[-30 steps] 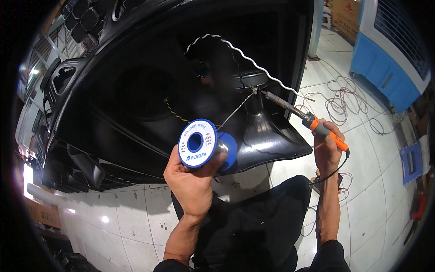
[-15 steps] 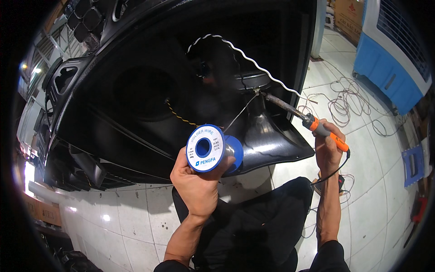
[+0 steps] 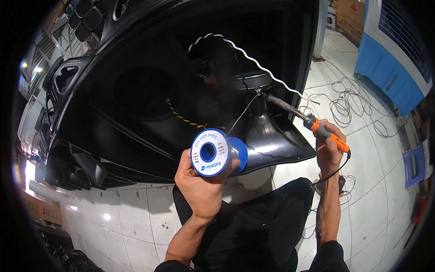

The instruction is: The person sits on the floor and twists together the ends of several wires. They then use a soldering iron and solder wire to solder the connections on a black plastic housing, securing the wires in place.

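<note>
My left hand point(image 3: 200, 190) is wrapped round a blue spool of solder wire point(image 3: 222, 168) with a white label. From the spool a thin strand of solder point(image 3: 242, 114) runs up to a small metal terminal point(image 3: 258, 91) on a round black speaker driver point(image 3: 253, 81). My right hand point(image 3: 328, 145) grips the orange and grey handle of a soldering iron point(image 3: 311, 123), whose tip meets the solder at that terminal. Below the driver flares a glossy black horn point(image 3: 267, 138). A white twisted wire point(image 3: 258, 65) arches above, and a yellow-black twisted wire point(image 3: 183, 119) comes from the left.
A large black moulded shell point(image 3: 136, 136) fills the left and middle. To the right are tangled cables point(image 3: 346, 102) on the tiled floor point(image 3: 362, 154), a blue and white air cooler point(image 3: 385, 68), a cardboard box point(image 3: 350, 20) and a blue stool point(image 3: 413, 167).
The solder spool and my left hand have shifted slightly right and down. The iron and my right hand have stayed almost in place, with the tip still at the terminal.
</note>
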`<move>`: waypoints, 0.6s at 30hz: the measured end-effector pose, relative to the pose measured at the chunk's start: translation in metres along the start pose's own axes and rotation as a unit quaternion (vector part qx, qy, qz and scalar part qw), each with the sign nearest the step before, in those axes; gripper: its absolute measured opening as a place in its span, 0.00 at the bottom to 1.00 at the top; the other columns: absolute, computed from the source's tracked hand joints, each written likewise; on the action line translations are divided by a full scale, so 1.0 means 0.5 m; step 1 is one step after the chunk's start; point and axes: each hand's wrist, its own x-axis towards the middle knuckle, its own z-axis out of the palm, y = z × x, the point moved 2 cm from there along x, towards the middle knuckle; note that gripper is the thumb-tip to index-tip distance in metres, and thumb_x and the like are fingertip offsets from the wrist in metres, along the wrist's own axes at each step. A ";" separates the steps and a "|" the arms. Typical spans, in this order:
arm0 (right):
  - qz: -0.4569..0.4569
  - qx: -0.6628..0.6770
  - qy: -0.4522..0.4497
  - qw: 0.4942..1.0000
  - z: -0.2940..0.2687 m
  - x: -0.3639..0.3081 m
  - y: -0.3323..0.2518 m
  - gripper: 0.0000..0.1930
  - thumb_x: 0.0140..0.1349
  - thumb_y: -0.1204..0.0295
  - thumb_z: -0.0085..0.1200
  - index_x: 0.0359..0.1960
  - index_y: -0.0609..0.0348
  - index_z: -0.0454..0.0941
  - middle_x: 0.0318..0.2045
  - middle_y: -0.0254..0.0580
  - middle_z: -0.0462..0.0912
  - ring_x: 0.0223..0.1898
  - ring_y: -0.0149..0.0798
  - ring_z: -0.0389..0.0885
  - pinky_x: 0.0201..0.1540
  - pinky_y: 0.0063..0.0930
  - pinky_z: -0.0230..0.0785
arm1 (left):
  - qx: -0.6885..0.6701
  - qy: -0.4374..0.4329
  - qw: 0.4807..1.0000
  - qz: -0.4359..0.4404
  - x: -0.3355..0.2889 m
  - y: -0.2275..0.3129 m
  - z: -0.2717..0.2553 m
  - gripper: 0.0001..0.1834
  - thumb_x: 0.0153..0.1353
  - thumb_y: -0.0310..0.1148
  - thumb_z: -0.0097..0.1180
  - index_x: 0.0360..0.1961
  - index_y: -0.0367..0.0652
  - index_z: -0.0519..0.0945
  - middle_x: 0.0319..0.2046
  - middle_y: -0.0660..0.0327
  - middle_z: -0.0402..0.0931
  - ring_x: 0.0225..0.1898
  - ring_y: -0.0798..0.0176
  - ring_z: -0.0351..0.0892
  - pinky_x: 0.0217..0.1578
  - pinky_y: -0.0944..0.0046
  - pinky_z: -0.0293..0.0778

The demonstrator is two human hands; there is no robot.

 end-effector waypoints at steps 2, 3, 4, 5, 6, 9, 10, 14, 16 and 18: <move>-0.004 0.002 0.002 1.000 0.001 0.002 0.001 0.20 0.59 0.66 0.61 0.52 0.63 0.81 0.40 0.49 0.78 0.43 0.41 0.75 0.50 0.36 0.64 | -0.001 0.000 1.000 -0.001 0.000 0.000 0.002 0.28 0.44 0.13 0.72 0.48 0.35 0.77 0.48 0.51 0.82 0.52 0.56 0.83 0.58 0.54 0.77; -0.002 0.003 0.002 1.000 0.000 0.002 0.002 0.20 0.59 0.66 0.61 0.52 0.63 0.81 0.40 0.49 0.78 0.43 0.41 0.75 0.50 0.36 0.64 | -0.001 -0.001 1.000 -0.002 0.000 0.000 0.003 0.28 0.44 0.13 0.73 0.48 0.35 0.77 0.48 0.51 0.82 0.52 0.56 0.83 0.58 0.54 0.77; 0.000 0.004 0.002 1.000 -0.002 0.002 0.003 0.20 0.59 0.67 0.61 0.52 0.63 0.81 0.40 0.49 0.78 0.43 0.41 0.75 0.50 0.36 0.64 | 0.002 -0.001 1.000 -0.001 0.000 0.000 0.003 0.28 0.44 0.14 0.73 0.48 0.35 0.77 0.48 0.51 0.83 0.52 0.56 0.83 0.58 0.53 0.77; 0.003 0.005 0.002 1.000 -0.003 0.002 0.003 0.20 0.59 0.67 0.61 0.52 0.63 0.81 0.40 0.49 0.78 0.43 0.41 0.75 0.50 0.36 0.64 | 0.005 -0.001 1.000 0.000 -0.001 0.000 0.003 0.28 0.44 0.14 0.73 0.48 0.35 0.77 0.48 0.52 0.83 0.52 0.56 0.83 0.58 0.53 0.77; 0.003 0.005 0.001 1.000 -0.004 0.002 0.003 0.20 0.59 0.67 0.61 0.51 0.63 0.81 0.40 0.49 0.79 0.43 0.41 0.75 0.50 0.36 0.64 | 0.008 -0.001 1.000 0.001 -0.001 0.001 0.003 0.28 0.44 0.14 0.73 0.48 0.35 0.77 0.48 0.52 0.83 0.52 0.56 0.83 0.58 0.53 0.77; 0.003 0.002 -0.002 1.000 -0.004 0.002 0.003 0.20 0.58 0.68 0.60 0.51 0.64 0.81 0.39 0.49 0.79 0.43 0.41 0.75 0.50 0.36 0.65 | 0.008 0.000 1.000 -0.009 -0.001 0.001 0.003 0.28 0.44 0.16 0.74 0.48 0.36 0.77 0.47 0.52 0.83 0.51 0.56 0.83 0.58 0.53 0.77; 0.003 0.003 -0.002 1.000 -0.004 0.003 0.003 0.20 0.58 0.68 0.60 0.51 0.64 0.81 0.39 0.49 0.79 0.43 0.41 0.75 0.50 0.36 0.65 | 0.008 0.000 1.000 -0.008 -0.001 0.001 0.003 0.28 0.45 0.16 0.74 0.48 0.36 0.77 0.47 0.52 0.83 0.51 0.56 0.83 0.58 0.53 0.77; 0.002 0.002 -0.003 1.000 -0.002 0.006 0.003 0.20 0.58 0.68 0.60 0.51 0.65 0.81 0.39 0.49 0.79 0.43 0.41 0.75 0.50 0.36 0.65 | 0.003 0.001 1.000 -0.005 0.000 -0.001 0.003 0.28 0.45 0.16 0.74 0.48 0.36 0.77 0.47 0.52 0.83 0.51 0.56 0.83 0.58 0.53 0.77; 0.000 -0.005 -0.003 1.000 -0.002 0.006 0.004 0.20 0.58 0.68 0.60 0.50 0.64 0.81 0.39 0.49 0.79 0.43 0.41 0.75 0.49 0.35 0.65 | 0.000 0.001 1.000 -0.005 -0.001 -0.001 0.004 0.28 0.45 0.17 0.74 0.49 0.36 0.77 0.47 0.52 0.83 0.52 0.56 0.83 0.58 0.53 0.77; -0.001 -0.009 -0.003 1.000 -0.003 0.006 0.005 0.20 0.58 0.67 0.61 0.50 0.64 0.81 0.39 0.49 0.79 0.42 0.41 0.75 0.49 0.35 0.65 | -0.001 0.002 1.000 -0.005 -0.001 -0.001 0.005 0.28 0.46 0.17 0.74 0.49 0.36 0.77 0.48 0.52 0.83 0.52 0.56 0.83 0.58 0.53 0.77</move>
